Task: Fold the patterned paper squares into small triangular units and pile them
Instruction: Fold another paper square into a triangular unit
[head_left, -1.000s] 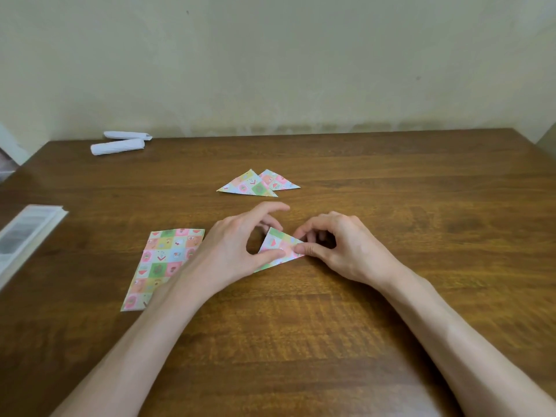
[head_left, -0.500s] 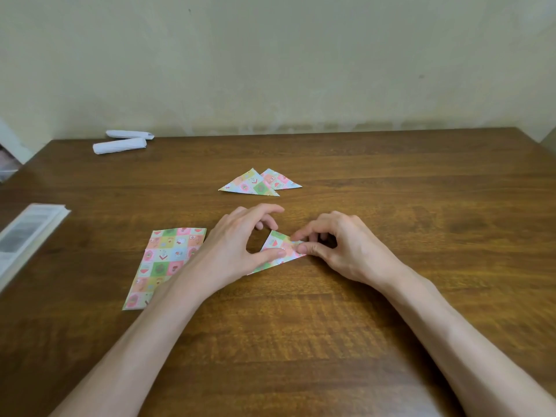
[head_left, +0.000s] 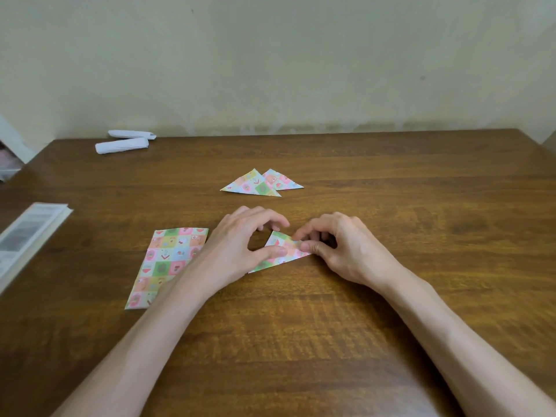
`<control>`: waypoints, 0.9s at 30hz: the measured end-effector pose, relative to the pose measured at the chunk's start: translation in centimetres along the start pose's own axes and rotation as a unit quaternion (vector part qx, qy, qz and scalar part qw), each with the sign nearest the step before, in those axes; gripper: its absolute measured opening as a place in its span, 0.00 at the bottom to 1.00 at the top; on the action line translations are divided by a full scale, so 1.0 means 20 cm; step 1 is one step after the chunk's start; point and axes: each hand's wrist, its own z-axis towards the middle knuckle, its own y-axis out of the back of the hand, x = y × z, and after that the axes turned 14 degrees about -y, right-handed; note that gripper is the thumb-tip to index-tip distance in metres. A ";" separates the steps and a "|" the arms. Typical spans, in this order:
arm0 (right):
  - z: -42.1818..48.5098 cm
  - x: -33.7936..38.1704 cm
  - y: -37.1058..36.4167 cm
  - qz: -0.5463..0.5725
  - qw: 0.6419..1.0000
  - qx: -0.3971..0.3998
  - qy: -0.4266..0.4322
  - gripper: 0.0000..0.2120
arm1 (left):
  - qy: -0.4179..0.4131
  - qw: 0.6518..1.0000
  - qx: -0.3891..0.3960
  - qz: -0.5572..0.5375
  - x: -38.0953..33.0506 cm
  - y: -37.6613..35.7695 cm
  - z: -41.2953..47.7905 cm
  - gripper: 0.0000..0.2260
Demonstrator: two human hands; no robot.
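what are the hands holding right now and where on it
The paper triangle, lying on the table. The right hand pinches its right corner; the left hand presses its thumb on the lower edge, near the middle.

light: soft, even, fairly bright, possibly from overhead | shadows: faint, diffuse under left hand [head_left: 237, 251], right hand [head_left: 352, 254] and folded paper [head_left: 278, 240] | glare: dull sheen on far table [head_left: 421, 191] | focus: centre sharp; near wood grain and forearms smeared | edges: wide-angle bowing along table's back edge, corners slightly dimmer
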 end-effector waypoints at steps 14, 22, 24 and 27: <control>-0.01 0.04 0.01 -0.013 1.000 0.014 -0.003 0.10 | -0.033 0.999 -0.004 0.023 0.02 0.01 0.01 0.05; -0.02 0.08 -0.02 -0.064 0.997 -0.006 0.047 0.12 | -0.030 0.996 0.081 -0.039 0.03 0.09 -0.02 0.07; -0.03 0.09 -0.01 -0.037 0.999 0.002 0.036 0.08 | -0.025 0.993 0.111 -0.041 0.03 0.12 -0.02 0.10; -0.03 0.12 -0.04 -0.041 0.999 -0.021 0.025 0.07 | -0.025 0.989 0.135 -0.050 0.04 0.15 -0.04 0.13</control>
